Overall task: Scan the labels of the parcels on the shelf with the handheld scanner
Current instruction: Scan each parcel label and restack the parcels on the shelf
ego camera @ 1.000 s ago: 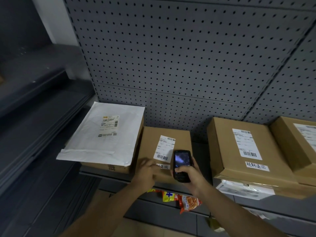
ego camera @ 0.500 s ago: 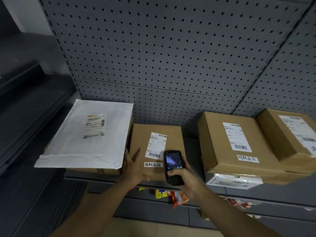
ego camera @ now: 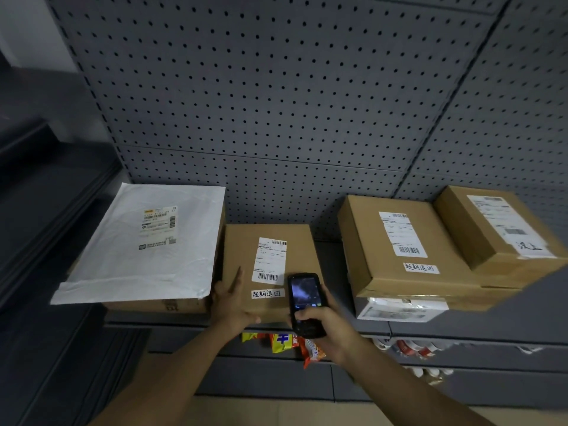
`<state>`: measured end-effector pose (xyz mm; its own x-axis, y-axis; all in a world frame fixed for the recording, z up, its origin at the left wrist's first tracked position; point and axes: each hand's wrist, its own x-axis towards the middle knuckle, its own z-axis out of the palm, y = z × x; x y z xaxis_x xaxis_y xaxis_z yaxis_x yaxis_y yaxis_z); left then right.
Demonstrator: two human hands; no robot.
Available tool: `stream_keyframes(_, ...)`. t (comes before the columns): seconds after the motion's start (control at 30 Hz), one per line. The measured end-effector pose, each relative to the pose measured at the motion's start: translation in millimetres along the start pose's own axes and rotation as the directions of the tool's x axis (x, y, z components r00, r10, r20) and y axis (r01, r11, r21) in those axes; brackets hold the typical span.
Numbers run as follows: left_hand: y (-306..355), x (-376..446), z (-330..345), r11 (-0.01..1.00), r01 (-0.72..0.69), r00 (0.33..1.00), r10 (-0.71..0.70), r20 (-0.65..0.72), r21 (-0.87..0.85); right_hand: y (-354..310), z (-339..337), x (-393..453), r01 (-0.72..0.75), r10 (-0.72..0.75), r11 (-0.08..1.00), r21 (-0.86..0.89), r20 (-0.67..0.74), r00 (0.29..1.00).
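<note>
Gripping a black, lit-screen scanner [ego camera: 303, 302], the right hand [ego camera: 330, 329] faces a white-labelled box [ego camera: 270, 265].

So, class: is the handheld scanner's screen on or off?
On. The handheld scanner, gripped in the right hand, shows a lit bluish screen.

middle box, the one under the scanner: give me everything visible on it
The middle box is plain brown cardboard, closed, lying flat on the grey shelf against the pegboard. Its top carries a white shipping label with barcodes and below it a small white handwritten strip. The left hand rests open on its front-left corner. The right hand holds the black scanner over its front-right part. A taller box under a white mailer sits against its left side.
</note>
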<state>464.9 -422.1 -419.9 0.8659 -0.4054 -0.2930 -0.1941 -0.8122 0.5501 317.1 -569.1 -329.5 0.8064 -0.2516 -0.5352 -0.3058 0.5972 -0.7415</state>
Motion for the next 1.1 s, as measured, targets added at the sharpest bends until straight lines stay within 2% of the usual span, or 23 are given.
stream_keyframes(0.17,-0.2,-26.8,9.9,0.999,-0.031,0.998,0.03,-0.051,-0.016,5.2,-4.0,-29.2,0.017,-0.017,1.0,-0.006,-0.004,1.0)
stream_keyframes(0.37,14.7,-80.4,13.4,0.987,-0.124,0.979,0.138,-0.149,0.101,12.3,-14.6,-81.4,0.064,-0.063,0.998,0.0,0.069,0.996)
stream_keyframes(0.53,36.7,-148.0,21.7,0.975,-0.199,0.935,0.218,-0.279,0.095,18.3,-24.9,-143.9,0.119,-0.122,0.992,0.036,0.122,0.985)
stream_keyframes(0.77,65.8,-222.0,14.6,0.968,-0.218,0.824,0.249,-0.51,0.121,22.5,-31.9,-238.1,0.148,-0.176,0.98,0.133,0.234,0.956)
stream_keyframes(0.93,90.3,-251.5,-3.2,0.957,-0.246,0.752,0.288,-0.593,0.153,13.8,-26.3,-284.4,0.171,-0.211,0.973,0.154,0.299,0.931)
stream_keyframes(1.1,110.2,-274.3,-14.5,0.955,-0.237,0.74,0.295,-0.605,0.176,8.2,-14.5,-312.0,0.254,-0.278,0.96,0.115,0.314,0.908)
